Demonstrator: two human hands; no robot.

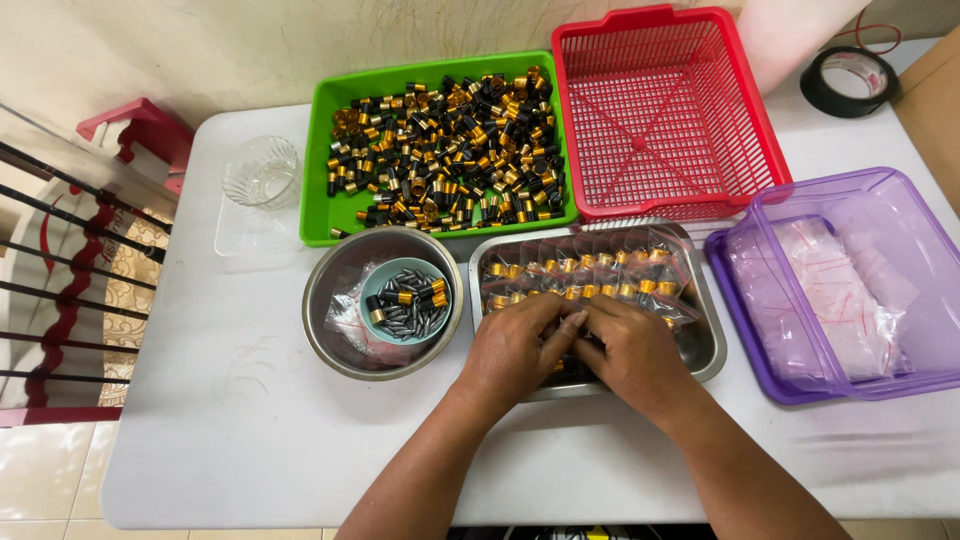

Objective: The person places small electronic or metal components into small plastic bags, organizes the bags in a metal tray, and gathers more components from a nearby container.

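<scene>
Two hands, three plastic trays.

in front of you is a white table. on it stand a green tray, red basket, purple box, steel bowl, steel tray, glass cup and tape roll.

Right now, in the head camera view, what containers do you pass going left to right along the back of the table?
Clear glass bowl → green tray of black and gold parts → red basket → roll of black tape
</scene>
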